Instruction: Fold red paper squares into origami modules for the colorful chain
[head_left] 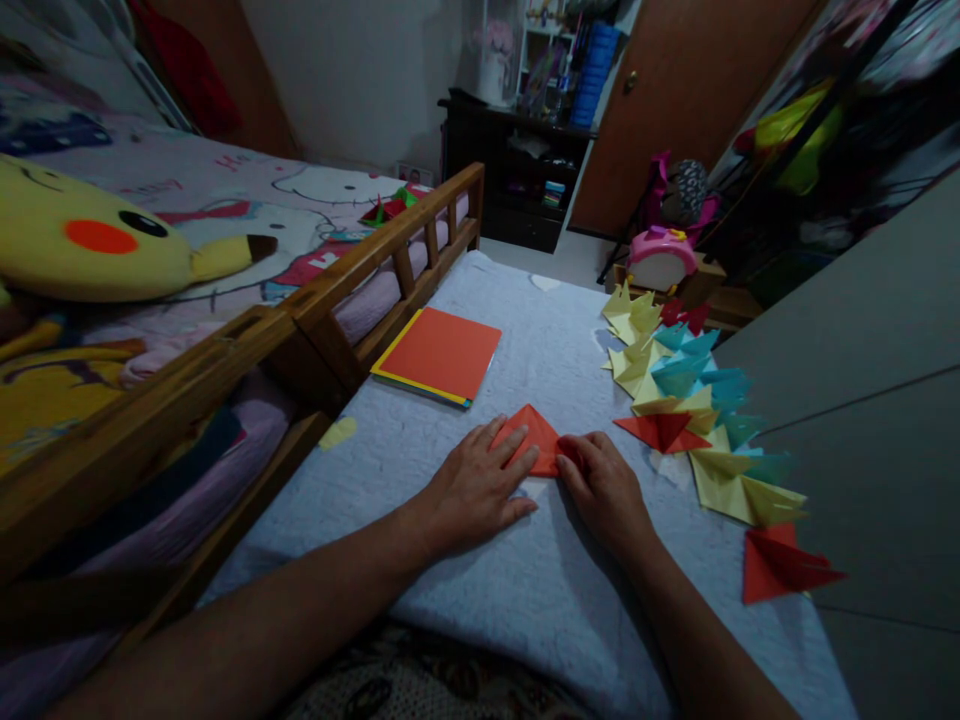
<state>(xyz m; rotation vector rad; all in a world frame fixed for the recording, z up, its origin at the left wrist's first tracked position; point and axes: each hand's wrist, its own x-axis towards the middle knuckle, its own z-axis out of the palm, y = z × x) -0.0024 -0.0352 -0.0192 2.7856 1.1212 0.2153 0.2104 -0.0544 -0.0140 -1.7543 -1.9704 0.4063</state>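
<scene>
A red folded paper triangle [535, 434] lies on the pale blue-grey mat [525, 580] in front of me. My left hand [472, 490] rests flat on the mat, its fingertips pressing the triangle's left side. My right hand [604, 488] lies beside it, fingers curled over the triangle's right corner. Both hands hold the paper down against the mat.
A stack of square coloured sheets with an orange-red top [439, 355] sits at the mat's far left. Several folded yellow, blue and red paper shapes [686, 395] line the right edge along a grey panel [877, 380]. A wooden bed rail [315, 320] borders the left.
</scene>
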